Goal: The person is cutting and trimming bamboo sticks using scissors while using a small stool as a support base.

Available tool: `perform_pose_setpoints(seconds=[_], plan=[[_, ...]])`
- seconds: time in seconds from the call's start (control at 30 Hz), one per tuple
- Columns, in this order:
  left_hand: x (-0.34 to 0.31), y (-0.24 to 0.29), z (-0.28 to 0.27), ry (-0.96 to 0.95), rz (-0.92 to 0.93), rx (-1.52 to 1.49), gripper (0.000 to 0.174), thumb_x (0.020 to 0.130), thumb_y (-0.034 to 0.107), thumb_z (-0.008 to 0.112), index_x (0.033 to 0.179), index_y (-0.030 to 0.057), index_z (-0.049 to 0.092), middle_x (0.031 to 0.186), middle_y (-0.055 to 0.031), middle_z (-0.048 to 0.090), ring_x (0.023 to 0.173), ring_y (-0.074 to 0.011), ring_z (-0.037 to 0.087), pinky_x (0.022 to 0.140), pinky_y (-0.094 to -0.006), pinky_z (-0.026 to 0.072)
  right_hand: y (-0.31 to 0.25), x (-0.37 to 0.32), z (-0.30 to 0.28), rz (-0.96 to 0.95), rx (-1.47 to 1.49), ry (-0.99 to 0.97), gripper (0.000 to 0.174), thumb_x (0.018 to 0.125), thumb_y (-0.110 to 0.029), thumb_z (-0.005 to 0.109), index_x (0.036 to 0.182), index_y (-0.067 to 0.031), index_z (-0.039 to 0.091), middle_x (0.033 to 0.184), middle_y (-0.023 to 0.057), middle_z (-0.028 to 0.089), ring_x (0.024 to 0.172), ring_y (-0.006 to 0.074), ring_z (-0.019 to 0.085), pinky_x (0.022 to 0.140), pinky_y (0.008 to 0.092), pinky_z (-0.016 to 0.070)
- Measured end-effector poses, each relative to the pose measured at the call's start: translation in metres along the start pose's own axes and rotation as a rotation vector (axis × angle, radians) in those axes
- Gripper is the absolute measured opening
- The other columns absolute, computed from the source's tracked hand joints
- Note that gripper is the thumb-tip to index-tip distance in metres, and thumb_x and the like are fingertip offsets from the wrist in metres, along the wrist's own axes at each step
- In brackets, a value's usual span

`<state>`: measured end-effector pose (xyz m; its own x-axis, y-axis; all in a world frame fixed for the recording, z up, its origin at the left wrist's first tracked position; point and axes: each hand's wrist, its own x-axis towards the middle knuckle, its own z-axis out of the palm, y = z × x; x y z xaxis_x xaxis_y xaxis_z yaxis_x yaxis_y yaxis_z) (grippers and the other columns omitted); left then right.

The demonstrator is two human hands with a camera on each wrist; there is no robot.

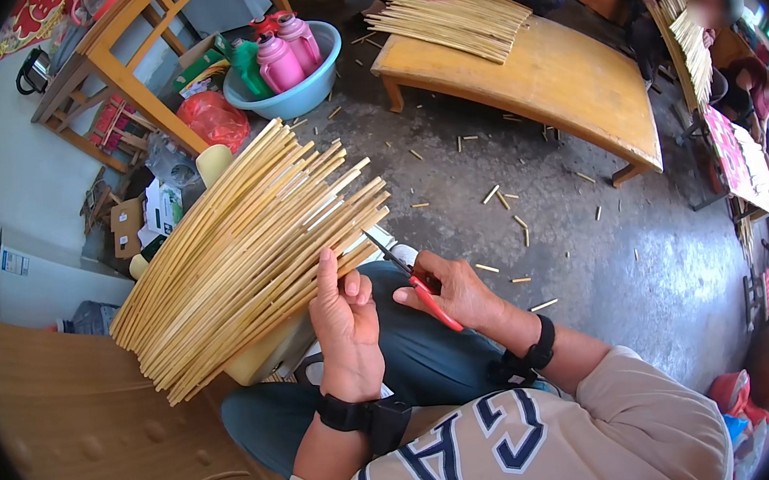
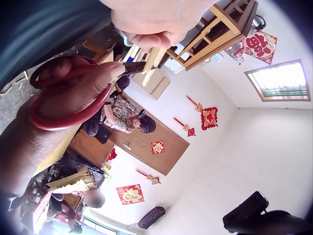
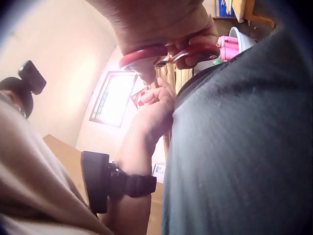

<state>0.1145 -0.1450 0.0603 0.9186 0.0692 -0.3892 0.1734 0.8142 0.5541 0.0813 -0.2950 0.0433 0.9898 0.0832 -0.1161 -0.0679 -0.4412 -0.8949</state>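
Observation:
A wide bundle of straw-coloured sticks [image 1: 245, 255] lies slanting over a support in front of the person's knees. My left hand [image 1: 349, 328] is at the bundle's near edge, palm turned up, and pinches a stick [image 2: 154, 59] whose end juts past the fingers in the left wrist view. My right hand [image 1: 465, 295] grips red-handled scissors [image 1: 437, 308], its thumb and fingers through the loops. The dark blades point at the stick ends, close to the left hand. In the right wrist view the scissors' handles [image 3: 142, 55] show above the left hand.
Cut stick pieces [image 1: 504, 199] are scattered over the grey floor. Behind the bundle stands a blue basin [image 1: 295, 104] with pink flasks. At the back, another person's hand rests on sticks on a low wooden table [image 1: 565, 80]. More people sit at the right.

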Motion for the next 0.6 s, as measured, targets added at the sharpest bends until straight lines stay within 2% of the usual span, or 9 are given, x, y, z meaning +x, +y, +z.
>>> perform_pose_setpoints(seconds=[0.03, 0.1, 0.27, 0.57, 0.6], plan=[[0.000, 0.001, 0.001, 0.000, -0.001, 0.000, 0.017, 0.087, 0.019, 0.061, 0.094, 0.0047, 0.056, 0.079, 0.0015, 0.056, 0.048, -0.0038, 0.038, 0.039, -0.0166, 0.0295, 0.000, 0.000, 0.000, -0.004, 0.009, -0.002, 0.048, 0.073, -0.047, 0.070, 0.078, -0.0025, 0.053, 0.063, 0.0126, 0.056, 0.057, 0.0279, 0.058, 0.054, 0.0357, 0.0446], [-0.001, 0.002, 0.002, -0.011, 0.010, 0.029, 0.016, 0.086, 0.020, 0.063, 0.089, 0.0059, 0.056, 0.067, 0.0026, 0.049, 0.049, -0.0055, 0.039, 0.044, -0.0192, 0.0310, 0.000, 0.000, -0.001, -0.005, 0.003, -0.005, 0.048, 0.073, -0.047, 0.070, 0.077, -0.0023, 0.053, 0.064, 0.0128, 0.056, 0.057, 0.0279, 0.058, 0.054, 0.0358, 0.0448], [0.000, 0.002, -0.001, -0.021, 0.000, 0.023, 0.015, 0.086, 0.018, 0.063, 0.090, 0.0055, 0.056, 0.069, 0.0024, 0.050, 0.049, -0.0056, 0.039, 0.044, -0.0192, 0.0312, -0.005, 0.002, -0.001, 0.012, -0.013, -0.010, 0.048, 0.073, -0.047, 0.071, 0.077, -0.0017, 0.054, 0.065, 0.0134, 0.057, 0.059, 0.0280, 0.058, 0.055, 0.0361, 0.0451], [-0.003, 0.001, -0.003, -0.063, -0.015, 0.072, 0.012, 0.085, 0.014, 0.062, 0.090, 0.0037, 0.057, 0.071, 0.0012, 0.052, 0.049, -0.0059, 0.039, 0.043, -0.0200, 0.0310, -0.001, -0.002, 0.009, 0.002, 0.056, 0.000, 0.043, 0.074, -0.039, 0.073, 0.075, -0.0003, 0.054, 0.060, 0.0116, 0.054, 0.053, 0.0244, 0.054, 0.052, 0.0353, 0.0438], [-0.006, -0.001, -0.002, -0.101, -0.020, 0.125, 0.012, 0.085, 0.013, 0.061, 0.090, 0.0032, 0.057, 0.071, 0.0010, 0.052, 0.048, -0.0059, 0.039, 0.043, -0.0203, 0.0309, 0.000, 0.000, 0.013, -0.032, 0.080, 0.054, 0.041, 0.074, -0.037, 0.073, 0.075, -0.0008, 0.053, 0.058, 0.0087, 0.050, 0.053, 0.0177, 0.048, 0.050, 0.0324, 0.0410]])
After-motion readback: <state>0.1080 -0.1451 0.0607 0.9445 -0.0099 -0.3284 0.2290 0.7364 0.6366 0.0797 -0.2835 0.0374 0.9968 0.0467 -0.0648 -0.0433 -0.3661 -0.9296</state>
